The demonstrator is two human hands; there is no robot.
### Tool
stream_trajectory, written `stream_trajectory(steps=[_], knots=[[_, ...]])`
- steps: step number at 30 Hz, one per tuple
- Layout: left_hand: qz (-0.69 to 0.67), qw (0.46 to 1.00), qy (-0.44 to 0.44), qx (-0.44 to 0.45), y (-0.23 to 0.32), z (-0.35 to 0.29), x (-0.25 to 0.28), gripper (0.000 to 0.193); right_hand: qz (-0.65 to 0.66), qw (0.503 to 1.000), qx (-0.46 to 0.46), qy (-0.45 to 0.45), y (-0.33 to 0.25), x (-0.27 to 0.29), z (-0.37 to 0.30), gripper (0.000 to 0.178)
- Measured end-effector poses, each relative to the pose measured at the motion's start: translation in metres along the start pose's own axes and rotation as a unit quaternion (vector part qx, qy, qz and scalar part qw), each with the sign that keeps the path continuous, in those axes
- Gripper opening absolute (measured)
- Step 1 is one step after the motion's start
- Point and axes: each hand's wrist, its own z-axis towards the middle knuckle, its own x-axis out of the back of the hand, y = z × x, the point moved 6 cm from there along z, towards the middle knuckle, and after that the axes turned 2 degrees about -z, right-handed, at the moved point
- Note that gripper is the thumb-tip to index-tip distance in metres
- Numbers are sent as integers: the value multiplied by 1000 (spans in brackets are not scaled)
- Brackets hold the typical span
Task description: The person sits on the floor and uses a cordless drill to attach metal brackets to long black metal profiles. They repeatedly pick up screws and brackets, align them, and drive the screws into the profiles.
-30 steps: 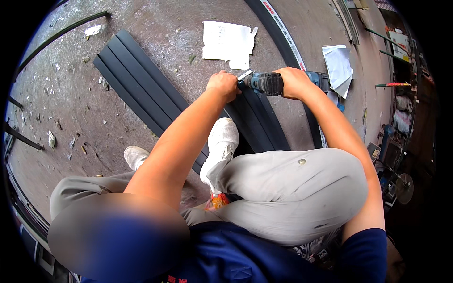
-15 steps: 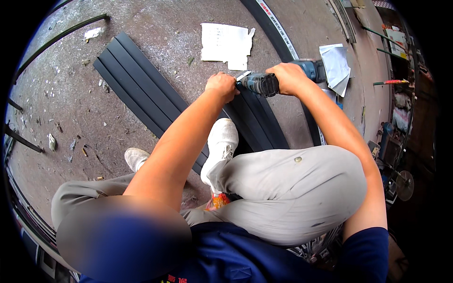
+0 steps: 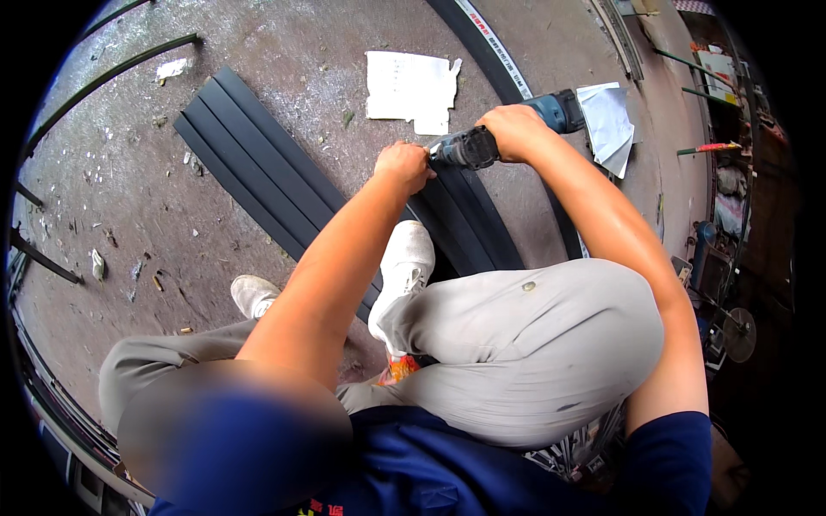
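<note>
My right hand [image 3: 514, 131] is wrapped round the handle of a blue-and-black cordless drill [image 3: 555, 112]. The drill's dark battery end [image 3: 471, 148] points left, toward my left hand [image 3: 404, 163]. That hand is closed beside the upper end of a dark grooved profile [image 3: 469, 215], its fingers curled. A small pale piece shows between the left fingers and the battery end; what the fingers grip is hidden. Left of my shoe, a second dark grooved profile [image 3: 258, 163] lies slantwise on the floor and passes under my left forearm.
A torn white sheet [image 3: 411, 90] lies beyond my hands, and folded papers [image 3: 607, 129] lie right of the drill. A long black strip with a printed white band [image 3: 490, 43] curves past. My white shoe [image 3: 407, 254] is beside the profiles. Dark bars [image 3: 112, 82] stand at the left; tools crowd the right edge.
The drill has shifted slightly left and away from me with my right hand, and its body has tilted a little. My left hand stays at nearly the same spot.
</note>
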Motion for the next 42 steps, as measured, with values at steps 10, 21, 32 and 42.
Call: stream_trajectory(steps=[10, 21, 32, 42], knots=[[-33, 999, 11, 0, -1, -2, -2, 46, -31, 997, 39, 56, -2, -2, -2, 21], [-97, 993, 54, 30, 0, -15, -2, 43, 91, 978, 45, 180, 15, -32, -43, 21], [-289, 942, 171, 1, -23, -26, 30, 39, 387, 909, -138, 69, 70, -72, -74, 29], [-135, 962, 233, 45, -95, -110, 164, 36, 571, 764, -189, 234, 108, -156, -67, 57]])
